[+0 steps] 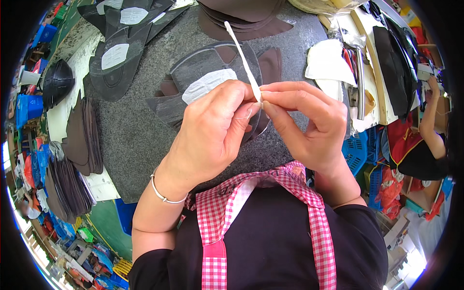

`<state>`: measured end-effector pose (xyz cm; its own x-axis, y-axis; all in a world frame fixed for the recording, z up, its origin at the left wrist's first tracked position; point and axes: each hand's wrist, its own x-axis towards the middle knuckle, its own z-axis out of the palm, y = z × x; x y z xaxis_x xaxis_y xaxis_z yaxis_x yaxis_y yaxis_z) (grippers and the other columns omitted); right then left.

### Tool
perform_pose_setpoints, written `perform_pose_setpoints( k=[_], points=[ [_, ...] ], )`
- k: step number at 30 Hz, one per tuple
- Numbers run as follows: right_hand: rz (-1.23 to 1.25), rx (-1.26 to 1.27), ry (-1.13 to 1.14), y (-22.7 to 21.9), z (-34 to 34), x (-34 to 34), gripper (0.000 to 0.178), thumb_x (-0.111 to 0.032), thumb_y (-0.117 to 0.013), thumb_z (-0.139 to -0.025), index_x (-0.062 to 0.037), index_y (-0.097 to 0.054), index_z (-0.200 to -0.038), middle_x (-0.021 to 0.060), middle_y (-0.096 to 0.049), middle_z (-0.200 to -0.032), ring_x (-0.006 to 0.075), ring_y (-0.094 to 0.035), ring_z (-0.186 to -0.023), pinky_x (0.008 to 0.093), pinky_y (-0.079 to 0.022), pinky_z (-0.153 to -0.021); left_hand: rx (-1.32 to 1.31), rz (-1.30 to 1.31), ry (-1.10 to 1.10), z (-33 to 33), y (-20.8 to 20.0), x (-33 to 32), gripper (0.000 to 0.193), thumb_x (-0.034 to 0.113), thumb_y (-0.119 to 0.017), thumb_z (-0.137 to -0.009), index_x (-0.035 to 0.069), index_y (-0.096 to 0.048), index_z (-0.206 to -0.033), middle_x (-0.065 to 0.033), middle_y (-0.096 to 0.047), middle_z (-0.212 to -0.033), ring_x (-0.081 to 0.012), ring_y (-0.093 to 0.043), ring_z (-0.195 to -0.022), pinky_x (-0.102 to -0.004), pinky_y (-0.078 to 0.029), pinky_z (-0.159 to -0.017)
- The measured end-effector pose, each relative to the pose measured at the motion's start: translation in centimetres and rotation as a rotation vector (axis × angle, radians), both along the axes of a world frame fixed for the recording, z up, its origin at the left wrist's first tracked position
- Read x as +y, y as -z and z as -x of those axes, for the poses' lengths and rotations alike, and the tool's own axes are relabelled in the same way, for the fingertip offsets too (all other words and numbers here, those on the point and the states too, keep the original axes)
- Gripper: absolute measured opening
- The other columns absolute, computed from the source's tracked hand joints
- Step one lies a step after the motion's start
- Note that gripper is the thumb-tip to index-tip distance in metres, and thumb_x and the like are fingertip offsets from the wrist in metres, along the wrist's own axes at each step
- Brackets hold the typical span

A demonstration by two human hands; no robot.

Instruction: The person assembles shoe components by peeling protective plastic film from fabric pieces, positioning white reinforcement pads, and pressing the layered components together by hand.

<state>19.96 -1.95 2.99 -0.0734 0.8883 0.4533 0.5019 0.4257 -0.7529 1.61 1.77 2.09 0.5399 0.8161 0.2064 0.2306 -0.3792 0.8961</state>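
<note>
A narrow white strip [245, 63], thin and slightly twisted, slants up and away from my fingers over the slab. My left hand [209, 126] pinches its lower end between thumb and forefinger. My right hand [309, 118] pinches the same end, and the fingertips of both hands nearly meet. A fine white thread [246, 115] curls at the left thumb. Below the hands lies a dark grey cut shoe-upper piece [193, 65] bearing a white patch [210, 83]. Brown pieces [269, 66] show from under it. My left hand hides part of this work.
Under everything is a grey stone slab [133, 145]. Brown pieces are stacked at its far edge [241, 24]. Grey pieces with white patches [108, 79] lie far left, brown stacks [82, 137] left. White sheets [330, 63], a metal rod [360, 84] and blue baskets [355, 152] are right. A co-worker's arm [429, 116] shows far right.
</note>
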Motion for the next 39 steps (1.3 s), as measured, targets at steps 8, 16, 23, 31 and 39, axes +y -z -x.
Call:
perform_pose_setpoints(
  k=[8, 16, 23, 31, 39],
  points=[
    [-0.130, -0.140, 0.046, 0.01, 0.52, -0.16, 0.016, 0.005, -0.073, -0.076, 0.0007, -0.070, -0.090, 0.0141, -0.072, -0.088, 0.0265, -0.073, -0.074, 0.0302, -0.057, -0.062, -0.063, -0.112, -0.096, -0.50, 0.33, -0.33, 0.007, -0.001, -0.061, -0.090, 0.000, -0.058, -0.096, -0.0145, -0.060, -0.082, -0.0322, -0.063, -0.071, -0.0372, -0.050, -0.063],
    [-0.013, -0.077, -0.003, -0.52, 0.10, -0.48, 0.019, 0.010, -0.069, -0.079, 0.0025, -0.073, -0.096, 0.0158, -0.073, -0.099, 0.0193, -0.073, -0.081, 0.0260, -0.057, -0.070, -0.088, -0.040, -0.074, -0.07, -0.16, -0.43, 0.011, 0.000, -0.064, -0.089, -0.003, -0.062, -0.099, -0.0115, -0.067, -0.091, -0.0211, -0.068, -0.079, -0.0305, -0.058, -0.065],
    [-0.059, -0.067, 0.011, -0.07, 0.20, -0.26, 0.016, 0.007, -0.070, -0.077, 0.0013, -0.069, -0.092, 0.0151, -0.072, -0.089, 0.0270, -0.073, -0.076, 0.0307, -0.057, -0.064, -0.071, -0.018, -0.055, 0.05, -0.21, -0.51, 0.010, -0.001, -0.064, -0.090, -0.007, -0.064, -0.099, -0.0110, -0.068, -0.094, -0.0162, -0.070, -0.079, -0.0271, -0.061, -0.066],
    [-0.062, -0.106, 0.005, 0.12, 0.24, -0.33, 0.017, 0.007, -0.070, -0.076, 0.0011, -0.070, -0.093, 0.0149, -0.072, -0.090, 0.0271, -0.072, -0.074, 0.0309, -0.057, -0.064, -0.062, -0.045, -0.121, -0.13, -0.09, -0.64, 0.008, 0.001, -0.070, -0.083, 0.001, -0.066, -0.090, -0.0113, -0.068, -0.079, -0.0205, -0.069, -0.063, -0.0286, -0.056, -0.059],
    [0.019, -0.041, -0.028, 0.36, 0.20, -0.44, 0.017, 0.003, -0.070, -0.077, 0.0010, -0.068, -0.094, 0.0128, -0.072, -0.089, 0.0212, -0.071, -0.072, 0.0289, -0.057, -0.064, -0.045, -0.243, -0.130, -0.46, 0.24, -0.32, 0.009, 0.000, -0.069, -0.080, 0.002, -0.063, -0.086, -0.0101, -0.066, -0.076, -0.0201, -0.068, -0.063, -0.0299, -0.054, -0.057]
  ],
)
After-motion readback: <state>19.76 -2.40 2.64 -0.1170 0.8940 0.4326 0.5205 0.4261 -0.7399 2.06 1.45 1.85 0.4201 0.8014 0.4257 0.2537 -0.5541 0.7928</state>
